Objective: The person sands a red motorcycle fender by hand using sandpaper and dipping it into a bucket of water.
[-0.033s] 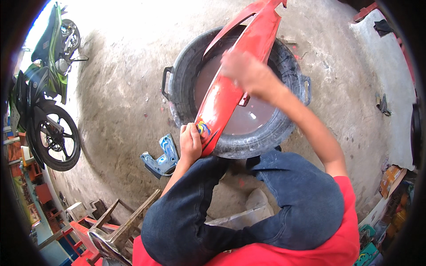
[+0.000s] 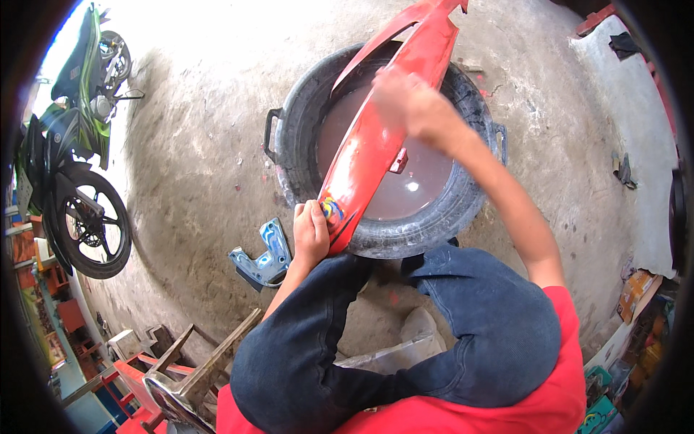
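Note:
A long red motorcycle body panel lies slantwise over a round black tub of murky, pinkish-grey water. Its near end, bearing a blue and yellow graphic, comes down by my knees, while the forked far end reaches past the tub's far rim. My left hand is closed round the left edge of that near end. Over the middle of the panel is my right hand, smeared by motion; whether anything is under its fingers cannot be made out.
On the floor left of the tub lies a blue and white patterned plastic piece. A green and black motorcycle stands at far left. Wooden and red furniture frames are at lower left. A pale slab runs along the right.
My right hand has shifted a little away from me and to the right along the panel. My left hand and the panel hold their place.

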`<state>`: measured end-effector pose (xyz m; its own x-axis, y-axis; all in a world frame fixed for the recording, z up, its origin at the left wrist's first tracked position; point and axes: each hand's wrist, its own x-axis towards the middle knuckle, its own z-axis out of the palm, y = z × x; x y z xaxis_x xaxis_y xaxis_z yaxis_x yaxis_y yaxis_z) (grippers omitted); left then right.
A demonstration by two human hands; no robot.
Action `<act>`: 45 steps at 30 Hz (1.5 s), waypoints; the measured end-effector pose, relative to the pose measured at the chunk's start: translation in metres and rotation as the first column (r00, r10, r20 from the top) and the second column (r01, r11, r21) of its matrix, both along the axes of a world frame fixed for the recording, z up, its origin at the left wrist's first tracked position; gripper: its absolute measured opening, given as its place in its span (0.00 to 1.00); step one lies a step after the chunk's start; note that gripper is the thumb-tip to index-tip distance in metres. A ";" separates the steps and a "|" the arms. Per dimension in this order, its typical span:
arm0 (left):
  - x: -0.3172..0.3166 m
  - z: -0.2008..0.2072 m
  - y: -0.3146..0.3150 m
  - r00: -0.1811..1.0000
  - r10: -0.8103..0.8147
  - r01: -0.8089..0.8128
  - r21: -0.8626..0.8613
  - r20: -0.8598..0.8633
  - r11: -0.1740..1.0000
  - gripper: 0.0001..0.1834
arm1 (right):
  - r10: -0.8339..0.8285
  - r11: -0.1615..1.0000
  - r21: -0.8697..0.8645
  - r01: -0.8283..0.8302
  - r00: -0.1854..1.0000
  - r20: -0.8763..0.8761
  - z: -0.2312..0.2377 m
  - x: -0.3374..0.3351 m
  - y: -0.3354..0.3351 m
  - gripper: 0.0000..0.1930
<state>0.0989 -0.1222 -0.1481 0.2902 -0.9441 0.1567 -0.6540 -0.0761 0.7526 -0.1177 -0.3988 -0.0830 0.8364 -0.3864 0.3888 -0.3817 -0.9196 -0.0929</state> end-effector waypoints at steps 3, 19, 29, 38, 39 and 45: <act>0.000 0.001 -0.001 1.000 -0.010 0.010 -0.008 -0.013 1.000 0.18 | -0.113 0.993 -0.029 0.117 0.988 0.109 -0.009 -0.004 -0.014 0.24; 0.002 -0.001 0.002 1.000 0.006 -0.006 0.015 -0.001 1.000 0.19 | -0.176 0.981 -0.070 0.179 0.983 0.047 -0.002 0.002 0.001 0.24; -0.004 -0.004 -0.005 1.000 -0.006 0.006 -0.002 -0.016 1.000 0.19 | -0.173 0.982 -0.055 0.181 0.976 0.131 -0.009 -0.023 -0.025 0.21; -0.004 0.000 -0.001 1.000 -0.002 0.002 -0.002 -0.015 1.000 0.18 | -0.168 0.982 0.112 0.149 0.969 0.183 -0.010 -0.007 -0.012 0.23; -0.002 -0.001 -0.003 1.000 0.001 -0.001 -0.011 0.000 1.000 0.18 | -0.159 0.985 0.101 0.142 0.969 0.188 -0.008 -0.004 -0.009 0.23; 0.000 0.000 0.002 1.000 0.000 0.000 -0.010 -0.011 1.000 0.18 | 0.129 0.990 -0.063 -0.129 0.992 -0.013 -0.006 0.015 0.024 0.25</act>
